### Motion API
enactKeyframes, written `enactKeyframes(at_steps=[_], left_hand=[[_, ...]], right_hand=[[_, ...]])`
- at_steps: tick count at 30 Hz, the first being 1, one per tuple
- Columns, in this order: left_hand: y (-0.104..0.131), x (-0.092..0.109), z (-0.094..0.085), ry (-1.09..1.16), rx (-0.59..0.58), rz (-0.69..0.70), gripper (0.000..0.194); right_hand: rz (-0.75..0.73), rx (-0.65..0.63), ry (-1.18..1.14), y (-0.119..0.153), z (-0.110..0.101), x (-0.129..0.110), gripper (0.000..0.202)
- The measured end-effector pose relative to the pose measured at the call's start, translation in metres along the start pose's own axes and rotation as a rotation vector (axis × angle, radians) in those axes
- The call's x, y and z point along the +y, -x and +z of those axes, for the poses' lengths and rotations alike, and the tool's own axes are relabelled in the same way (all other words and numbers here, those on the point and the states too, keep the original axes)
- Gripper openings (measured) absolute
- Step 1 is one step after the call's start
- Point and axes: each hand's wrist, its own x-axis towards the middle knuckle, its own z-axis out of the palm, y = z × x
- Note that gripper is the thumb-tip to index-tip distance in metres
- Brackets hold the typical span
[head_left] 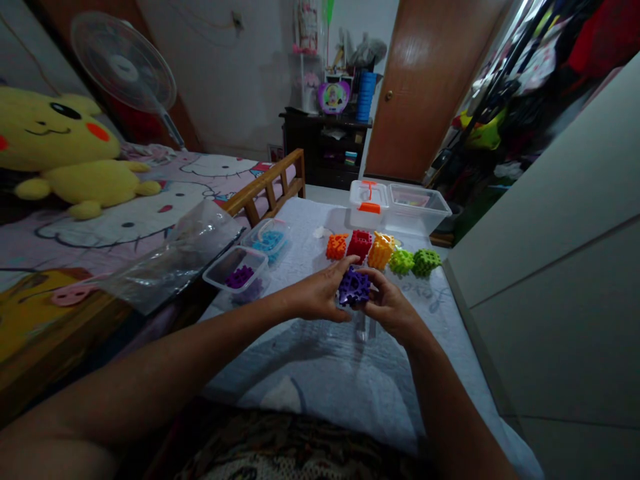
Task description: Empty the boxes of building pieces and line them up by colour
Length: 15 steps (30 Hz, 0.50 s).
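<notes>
A cluster of purple interlocking toy pieces is between my two hands above the cloth-covered table. My right hand grips it from the right, thumb and fingers closed on its edge. Against its left side lies my left hand, thumb above and fingers below, also around the piece. Beyond my hands stand blocks of the same pieces: orange, red, yellow, lime green and darker green. To the left, a clear tub contains purple pieces.
Another clear tub with blue pieces sits behind the first. At the table's far end are a lidded box with orange clips and an open clear bin. A wooden bed rail and plastic bag border the left, a pale cabinet the right.
</notes>
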Motion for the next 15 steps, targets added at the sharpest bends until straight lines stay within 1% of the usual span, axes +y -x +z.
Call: enactKeyframes(at_steps=[3, 5, 7, 9, 11, 15], left_hand=[[0.001, 0.006, -0.012, -0.018, -0.06, -0.013, 0.118], [0.0, 0.01, -0.019, -0.047, -0.073, 0.002, 0.119], [-0.003, 0.015, -0.022, -0.097, -0.095, 0.022, 0.119], [-0.006, 0.019, -0.021, -0.155, -0.127, 0.021, 0.118], [-0.009, 0.021, -0.015, -0.208, -0.148, -0.002, 0.115], [-0.012, 0.02, -0.002, -0.294, -0.1, -0.042, 0.1]], right_hand=[[0.009, -0.003, -0.004, 0.0, 0.0, 0.001, 0.059], [0.021, -0.002, 0.018, 0.001, 0.001, 0.002, 0.059], [0.028, 0.003, 0.029, 0.0, 0.001, 0.002, 0.06], [0.023, -0.004, 0.025, -0.001, 0.003, 0.001, 0.06], [0.006, -0.025, 0.02, -0.002, 0.004, 0.001, 0.061], [-0.02, -0.052, 0.039, -0.003, 0.005, 0.003, 0.062]])
